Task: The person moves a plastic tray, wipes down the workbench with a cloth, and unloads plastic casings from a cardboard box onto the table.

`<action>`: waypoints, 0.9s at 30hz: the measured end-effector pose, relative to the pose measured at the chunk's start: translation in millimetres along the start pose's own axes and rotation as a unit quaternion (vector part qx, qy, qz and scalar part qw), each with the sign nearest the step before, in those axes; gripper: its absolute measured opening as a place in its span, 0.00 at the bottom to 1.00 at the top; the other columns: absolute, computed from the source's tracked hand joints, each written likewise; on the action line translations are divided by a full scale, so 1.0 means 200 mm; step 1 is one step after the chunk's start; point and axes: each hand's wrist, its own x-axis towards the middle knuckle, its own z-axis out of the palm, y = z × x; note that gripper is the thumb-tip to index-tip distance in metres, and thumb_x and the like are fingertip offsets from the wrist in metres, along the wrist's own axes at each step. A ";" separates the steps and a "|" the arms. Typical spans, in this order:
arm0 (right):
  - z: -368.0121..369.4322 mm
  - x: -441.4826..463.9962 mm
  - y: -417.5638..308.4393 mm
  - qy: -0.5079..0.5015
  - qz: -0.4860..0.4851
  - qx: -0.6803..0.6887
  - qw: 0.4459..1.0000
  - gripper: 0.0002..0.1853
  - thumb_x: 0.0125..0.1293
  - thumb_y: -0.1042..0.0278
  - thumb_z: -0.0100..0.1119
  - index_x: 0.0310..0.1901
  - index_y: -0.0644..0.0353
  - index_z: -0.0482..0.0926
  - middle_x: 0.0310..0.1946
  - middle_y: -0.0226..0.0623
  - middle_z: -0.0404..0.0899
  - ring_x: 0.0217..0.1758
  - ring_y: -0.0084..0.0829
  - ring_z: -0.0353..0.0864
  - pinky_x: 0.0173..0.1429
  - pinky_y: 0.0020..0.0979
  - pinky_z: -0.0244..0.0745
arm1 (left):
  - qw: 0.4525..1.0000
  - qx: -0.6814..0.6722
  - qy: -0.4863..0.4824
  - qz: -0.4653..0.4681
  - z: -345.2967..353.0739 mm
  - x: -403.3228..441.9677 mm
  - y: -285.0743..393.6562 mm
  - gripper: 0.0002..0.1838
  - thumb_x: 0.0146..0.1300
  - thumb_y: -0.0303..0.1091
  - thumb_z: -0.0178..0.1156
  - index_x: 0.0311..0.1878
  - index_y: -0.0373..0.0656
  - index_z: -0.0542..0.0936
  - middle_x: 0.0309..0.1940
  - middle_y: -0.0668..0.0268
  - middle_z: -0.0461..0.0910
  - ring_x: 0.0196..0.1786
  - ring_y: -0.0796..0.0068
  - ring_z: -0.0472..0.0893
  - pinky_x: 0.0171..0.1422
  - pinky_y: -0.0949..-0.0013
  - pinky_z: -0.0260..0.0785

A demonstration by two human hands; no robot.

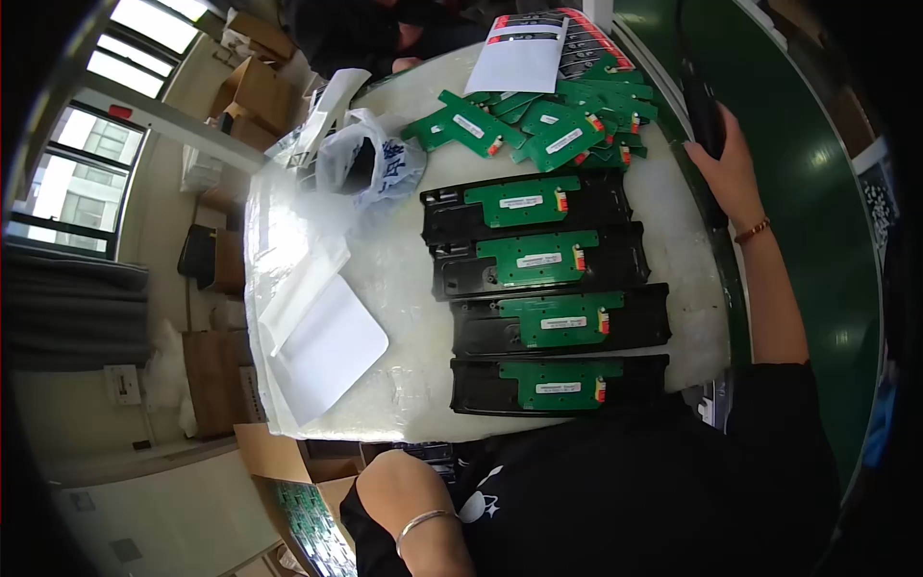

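At the right edge of the table, my right hand is closed around a black corded power tool, which looks like an electric screwdriver. A cord runs up from its top, and its lower end is hard to make out. Of my left side only the bent arm with a silver bracelet shows at the bottom; the hand itself is out of sight. Left of the tool, several black plastic housings lie in a column. Each carries a green circuit board with a white label and a red-yellow-white connector.
Loose green circuit boards are heaped at the back under a white sheet. A plastic bag and white papers lie on the left. Another person's hand rests at the far edge. An open carton stands below left.
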 end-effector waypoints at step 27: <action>0.28 -0.37 -0.30 -0.324 -0.391 -0.097 0.856 0.21 0.44 0.64 0.70 0.42 0.59 0.77 0.45 0.36 0.73 0.53 0.38 0.69 0.57 0.35 0.67 | 0.677 0.156 -0.440 -0.569 -0.13 -0.49 -0.24 0.32 0.45 0.43 0.70 0.55 0.46 0.74 0.57 0.54 0.68 0.55 0.55 0.70 0.56 0.59 0.66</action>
